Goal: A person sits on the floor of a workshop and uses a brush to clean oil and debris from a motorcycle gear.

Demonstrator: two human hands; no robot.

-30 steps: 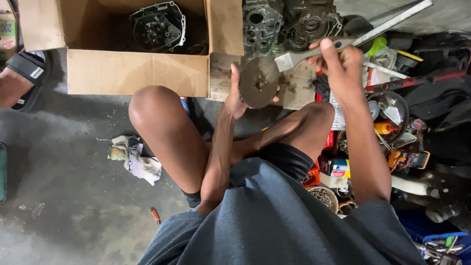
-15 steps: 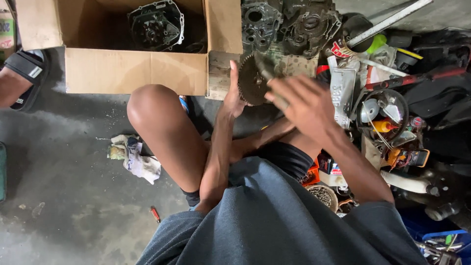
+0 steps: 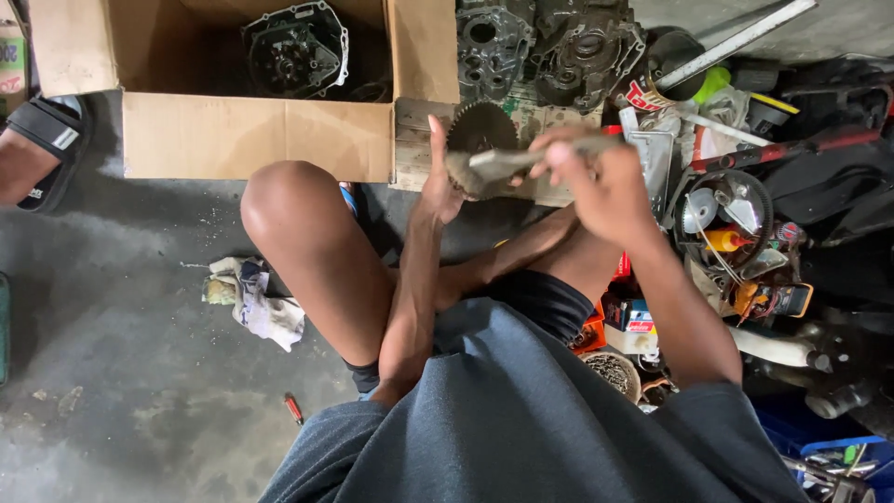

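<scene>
Cardboard box (image 3: 251, 135) holds engine cover (image 3: 296, 48); left hand (image 3: 442, 182) grips gear (image 3: 480, 140).

Grey concrete floor (image 3: 121, 391), as I see it.
On it: cardboard box (image 3: 251, 140), crumpled rag (image 3: 261, 303), small red screwdriver (image 3: 293, 408).

Setting: informal repair workshop, floor level. Stained, oil-marked concrete floor (image 3: 121, 410) as the work surface. Open cardboard box (image 3: 251, 135) containing a metal engine cover (image 3: 296, 48). Bare engine casings (image 3: 549, 47) grouped at the top edge. Dirty rag (image 3: 256, 303) and small red-handled tool (image 3: 293, 408) on the floor. At right, a dense heap of tools, cables, spray cans and loose parts (image 3: 745, 233); long metal bar (image 3: 736, 42) above it.
</scene>
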